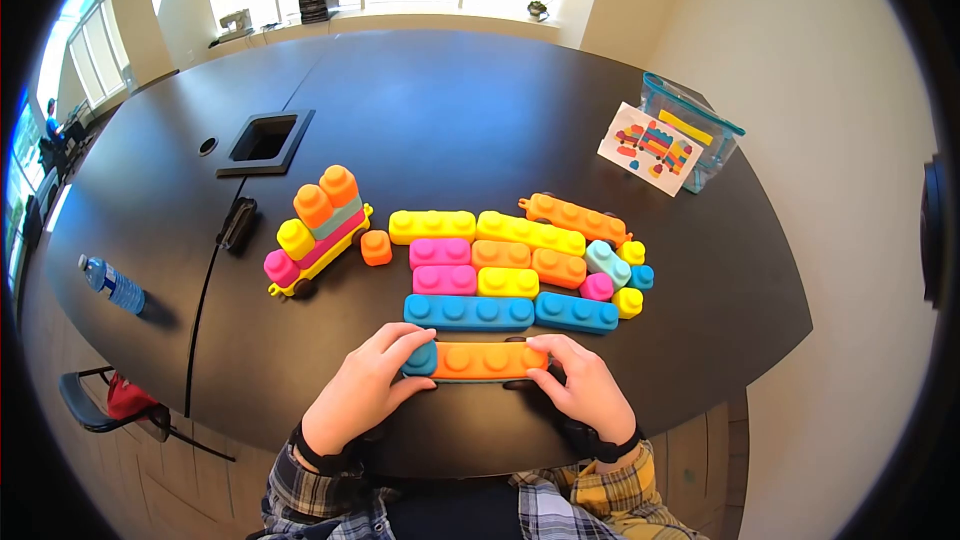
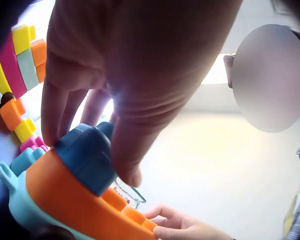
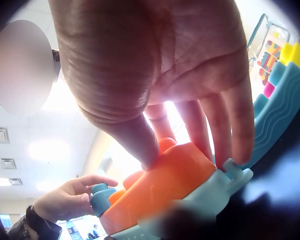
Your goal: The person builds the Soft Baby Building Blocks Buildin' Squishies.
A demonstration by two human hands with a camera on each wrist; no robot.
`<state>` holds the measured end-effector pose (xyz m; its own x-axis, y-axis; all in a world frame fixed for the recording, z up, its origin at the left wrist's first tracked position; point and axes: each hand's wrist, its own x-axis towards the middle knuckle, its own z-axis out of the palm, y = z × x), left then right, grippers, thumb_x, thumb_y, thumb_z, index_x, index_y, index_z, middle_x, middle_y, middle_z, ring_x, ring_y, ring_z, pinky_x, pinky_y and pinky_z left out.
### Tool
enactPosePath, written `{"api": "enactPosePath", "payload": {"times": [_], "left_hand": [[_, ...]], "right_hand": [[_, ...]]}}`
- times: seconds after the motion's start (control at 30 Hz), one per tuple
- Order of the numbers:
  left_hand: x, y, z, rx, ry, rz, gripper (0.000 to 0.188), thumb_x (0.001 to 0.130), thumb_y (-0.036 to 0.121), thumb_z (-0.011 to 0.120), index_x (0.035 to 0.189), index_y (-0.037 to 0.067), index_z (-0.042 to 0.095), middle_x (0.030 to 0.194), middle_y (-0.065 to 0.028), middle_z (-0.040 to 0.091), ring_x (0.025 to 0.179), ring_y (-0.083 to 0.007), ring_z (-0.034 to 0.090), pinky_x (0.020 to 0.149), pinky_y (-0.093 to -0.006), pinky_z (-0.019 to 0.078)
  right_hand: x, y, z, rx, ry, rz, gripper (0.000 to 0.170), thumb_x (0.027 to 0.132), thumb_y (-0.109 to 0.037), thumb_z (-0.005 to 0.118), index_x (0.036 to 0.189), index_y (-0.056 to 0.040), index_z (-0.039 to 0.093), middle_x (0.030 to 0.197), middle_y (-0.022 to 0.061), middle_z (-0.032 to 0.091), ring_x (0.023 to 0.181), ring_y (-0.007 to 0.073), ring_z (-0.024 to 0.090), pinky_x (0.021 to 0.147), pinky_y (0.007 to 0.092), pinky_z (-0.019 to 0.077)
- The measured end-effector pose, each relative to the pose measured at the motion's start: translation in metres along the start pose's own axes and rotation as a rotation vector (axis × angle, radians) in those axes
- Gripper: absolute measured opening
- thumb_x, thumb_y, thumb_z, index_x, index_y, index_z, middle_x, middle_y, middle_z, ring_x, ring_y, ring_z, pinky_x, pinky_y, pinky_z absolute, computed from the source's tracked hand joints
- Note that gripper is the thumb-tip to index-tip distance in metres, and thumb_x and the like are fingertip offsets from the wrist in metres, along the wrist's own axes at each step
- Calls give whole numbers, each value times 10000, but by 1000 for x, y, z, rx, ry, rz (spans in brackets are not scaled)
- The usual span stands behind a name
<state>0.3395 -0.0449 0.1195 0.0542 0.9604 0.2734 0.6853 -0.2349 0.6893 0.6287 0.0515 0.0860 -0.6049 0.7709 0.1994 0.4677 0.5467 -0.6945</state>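
Note:
Near the table's front edge is a long orange block [image 1: 480, 361] on a light-blue wheeled base [image 3: 210, 192]. The left hand [image 1: 372, 380] pinches a small blue block [image 1: 421, 360] at the orange block's left end; in the left wrist view the blue block [image 2: 87, 156] sits on the orange one [image 2: 70, 185], between thumb and fingers. The right hand [image 1: 588, 390] grips the orange block's right end, its thumb on the near side and fingers on the far side, as the right wrist view shows on the orange block [image 3: 172, 182].
Beyond the hands lie rows of blocks, with blue ones [image 1: 468, 313] nearest. A built wagon [image 1: 325, 240] and a loose orange block [image 1: 376, 248] stand left, an orange wagon [image 1: 575, 216] behind. Farther out are a bottle [image 1: 113, 285], picture card [image 1: 650, 150] and clear bag [image 1: 700, 125].

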Motion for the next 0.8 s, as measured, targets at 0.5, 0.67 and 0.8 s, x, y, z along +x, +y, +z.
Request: {"api": "enactPosePath", "payload": {"times": [0.5, 0.67, 0.8], "left_hand": [[1, -3, -3, -54, 44, 14, 560, 785, 93, 887, 1302, 45, 679, 1274, -148, 702, 1137, -377, 692, 984, -423, 565], [-3, -6, -6, 3, 79, 22, 503, 796, 89, 881, 1260, 44, 692, 1265, -141, 708, 1150, -364, 696, 988, -417, 569], [-3, -9, -4, -13, 40, -13, 439, 806, 76, 870, 1210, 35, 701, 1234, -133, 718, 1126, -355, 708, 972, -410, 578]], "right_hand": [[2, -5, -1, -48, -15, 7, 319, 968, -191, 735, 1259, -95, 648, 1172, 106, 719, 1015, 360, 704, 837, 419, 588], [1, -5, -3, -63, -6, 0, 319, 968, -200, 737, 1258, -100, 649, 1170, 102, 719, 1010, 357, 704, 833, 418, 589], [2, -4, -2, -59, -27, 16, 337, 949, -158, 757, 1248, -54, 642, 1208, 126, 724, 1008, 341, 718, 880, 389, 578]]}}
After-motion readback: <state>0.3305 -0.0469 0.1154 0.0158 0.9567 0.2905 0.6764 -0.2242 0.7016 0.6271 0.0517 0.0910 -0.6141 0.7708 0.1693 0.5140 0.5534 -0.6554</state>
